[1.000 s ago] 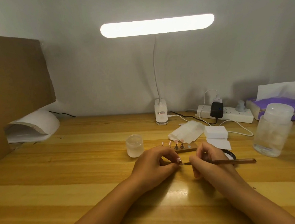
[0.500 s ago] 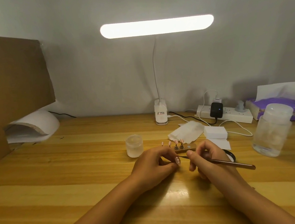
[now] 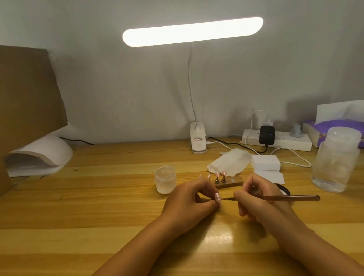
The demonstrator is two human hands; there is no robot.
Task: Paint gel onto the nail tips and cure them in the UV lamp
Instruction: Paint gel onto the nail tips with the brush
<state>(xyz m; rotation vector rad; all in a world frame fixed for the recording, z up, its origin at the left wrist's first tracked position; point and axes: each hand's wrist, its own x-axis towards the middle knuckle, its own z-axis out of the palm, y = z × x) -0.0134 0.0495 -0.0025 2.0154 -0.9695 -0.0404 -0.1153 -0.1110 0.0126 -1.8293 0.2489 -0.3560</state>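
Note:
My left hand (image 3: 188,204) pinches a small pink nail tip (image 3: 217,197) on its stand, facing right. My right hand (image 3: 259,199) grips a thin brown brush (image 3: 290,198) like a pen, and the brush's dark tip touches the nail tip. Behind the hands a wooden holder (image 3: 229,183) carries several more pink nail tips on small stands. A black gel pot (image 3: 286,190) shows partly behind my right hand. The white UV lamp (image 3: 41,155) sits at the far left of the desk.
A frosted small jar (image 3: 165,179) stands left of the holder. White wipes (image 3: 229,162) and pads (image 3: 265,162) lie behind it. A clear lidded jar (image 3: 336,158), tissue box (image 3: 345,125) and power strip (image 3: 279,140) are at the right. A desk lamp base (image 3: 198,139) stands at the back, cardboard (image 3: 15,103) at left.
My right hand dipped and tilted the brush, then levelled it again and brought its tip back onto the nail tip. My left hand has stayed in place.

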